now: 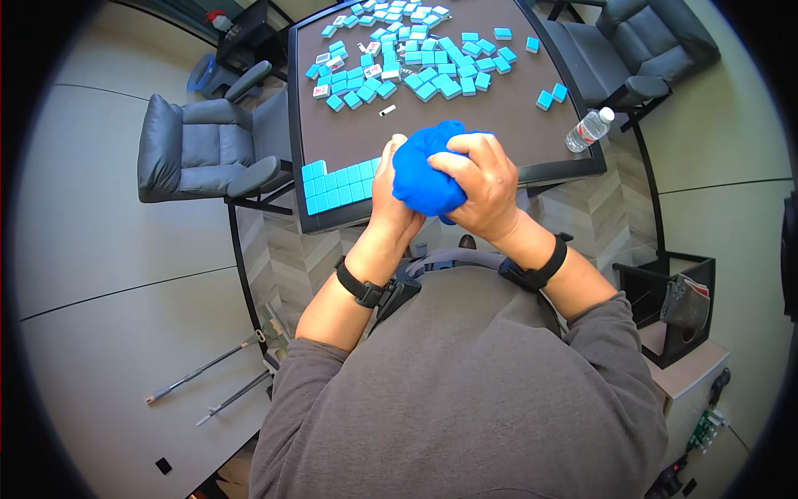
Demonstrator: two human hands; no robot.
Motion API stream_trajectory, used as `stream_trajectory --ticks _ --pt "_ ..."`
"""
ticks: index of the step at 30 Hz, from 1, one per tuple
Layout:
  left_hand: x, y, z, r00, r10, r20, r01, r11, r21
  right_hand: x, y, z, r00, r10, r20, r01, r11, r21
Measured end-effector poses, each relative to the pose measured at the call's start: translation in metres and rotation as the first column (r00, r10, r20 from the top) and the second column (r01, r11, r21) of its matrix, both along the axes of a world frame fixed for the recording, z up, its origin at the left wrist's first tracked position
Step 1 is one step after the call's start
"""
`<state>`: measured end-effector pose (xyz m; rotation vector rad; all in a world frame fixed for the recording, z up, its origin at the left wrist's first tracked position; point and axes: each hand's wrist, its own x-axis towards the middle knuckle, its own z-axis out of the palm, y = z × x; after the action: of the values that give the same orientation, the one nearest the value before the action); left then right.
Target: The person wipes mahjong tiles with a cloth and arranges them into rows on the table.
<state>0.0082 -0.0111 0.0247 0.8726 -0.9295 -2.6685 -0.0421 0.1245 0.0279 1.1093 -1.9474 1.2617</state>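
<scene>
A bright blue cloth (428,170), bunched into a ball, is squeezed between my two hands above the near edge of the table. My left hand (393,198) presses against its left side with the thumb pointing up. From the right, the fingers of my right hand (489,185) curl over it and dig into the folds. Just left of my left hand, mahjong tiles (337,187) lie in neat rows, blue backs up. Farther off, several loose mahjong tiles (428,58) are scattered, a few showing white faces.
The dark-framed table (532,141) carries a clear water bottle (588,130) at its near right corner. Grey armchairs stand at the left (204,150) and the right (615,50). A black bin-like box (665,308) sits on a cabinet to my right.
</scene>
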Motion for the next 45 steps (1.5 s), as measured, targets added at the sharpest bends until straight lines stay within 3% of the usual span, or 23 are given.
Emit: stream_trajectory --ticks 2,5,6,8,9,12,14,16,18,21,24,28,30,31,34,35,37,38,39,40,45 --pt "0.012 -0.007 -0.008 0.952 -0.256 -0.165 0.228 0.958 -0.173 -0.008 -0.002 -0.010 0.998 -0.061 0.006 0.061 0.998 -0.007" --pt "0.030 0.008 -0.006 0.871 -0.460 -0.174 0.381 0.854 -0.353 -0.051 -0.005 -0.047 0.931 -0.297 0.213 0.253 0.944 0.210" --pt "0.030 0.008 -0.010 0.794 -0.549 -0.261 0.415 0.803 -0.427 -0.055 0.000 -0.067 0.916 -0.317 0.245 0.277 0.943 0.186" --pt "0.026 -0.002 -0.009 0.797 -0.508 -0.328 0.371 0.839 -0.398 -0.062 0.009 -0.073 0.904 -0.342 0.257 0.311 0.938 0.155" --pt "0.025 -0.002 0.012 0.863 -0.407 -0.300 0.317 0.898 -0.307 -0.057 0.015 -0.068 0.907 -0.322 0.271 0.292 0.945 0.146" --pt "0.021 -0.025 -0.003 0.923 -0.265 -0.280 0.235 0.962 -0.136 -0.055 0.025 -0.064 0.893 -0.278 0.353 0.253 0.961 0.116" --pt "0.020 -0.027 -0.008 0.930 -0.253 -0.266 0.232 0.966 -0.110 -0.053 0.028 -0.064 0.855 -0.251 0.455 0.248 0.966 0.066" --pt "0.018 -0.025 -0.006 0.939 -0.237 -0.248 0.224 0.971 -0.080 -0.051 0.027 -0.062 0.855 -0.226 0.466 0.233 0.972 0.044" --pt "0.010 -0.018 -0.003 0.988 -0.115 -0.105 0.107 0.991 -0.080 -0.048 0.028 -0.057 0.858 -0.204 0.472 0.217 0.976 0.027" --pt "0.007 -0.020 -0.011 0.990 -0.112 -0.090 0.105 0.991 -0.084 -0.040 0.028 -0.045 0.866 -0.148 0.477 0.173 0.985 -0.009" --pt "0.007 -0.020 -0.018 0.987 -0.120 -0.107 0.116 0.992 -0.040 -0.034 0.024 -0.033 0.887 -0.119 0.446 0.143 0.990 -0.020" --pt "0.006 -0.024 -0.036 0.945 -0.198 -0.262 0.198 0.980 -0.026 -0.015 0.010 -0.011 0.984 -0.021 0.178 0.022 1.000 -0.002" --pt "-0.002 -0.005 -0.029 0.994 0.080 -0.080 -0.091 0.985 -0.147 0.000 0.000 0.002 0.998 0.037 0.050 -0.039 0.998 0.039" --pt "0.004 -0.006 -0.030 0.983 0.023 -0.181 -0.055 0.983 -0.176 0.001 -0.004 0.001 0.998 0.036 0.051 -0.038 0.999 0.039" --pt "0.012 -0.002 -0.012 0.994 -0.025 -0.106 0.016 0.996 -0.083 -0.005 -0.012 -0.007 0.995 0.007 -0.095 -0.004 0.999 0.040" --pt "0.010 0.003 -0.009 0.996 0.027 -0.080 -0.033 0.996 -0.078 -0.015 -0.012 -0.015 0.996 -0.037 -0.076 0.041 0.998 0.044" --pt "0.015 -0.019 -0.028 0.942 -0.227 -0.247 0.208 0.973 -0.102 -0.031 -0.016 -0.021 0.989 -0.135 0.054 0.132 0.990 0.053" --pt "0.017 -0.011 -0.025 0.971 -0.202 -0.130 0.184 0.974 -0.135 -0.043 -0.019 -0.024 0.978 -0.183 0.100 0.177 0.982 0.064" --pt "0.016 -0.004 -0.014 0.970 -0.203 -0.131 0.185 0.973 -0.136 -0.054 -0.019 -0.027 0.962 -0.234 0.144 0.225 0.971 0.076" --pt "0.015 0.000 -0.007 0.971 -0.170 -0.169 0.150 0.981 -0.126 -0.060 -0.019 -0.030 0.946 -0.255 0.198 0.249 0.967 0.054" --pt "0.007 -0.022 -0.024 0.961 -0.078 -0.266 0.066 0.996 -0.054 -0.037 -0.006 -0.013 0.979 -0.161 0.127 0.158 0.987 0.034"
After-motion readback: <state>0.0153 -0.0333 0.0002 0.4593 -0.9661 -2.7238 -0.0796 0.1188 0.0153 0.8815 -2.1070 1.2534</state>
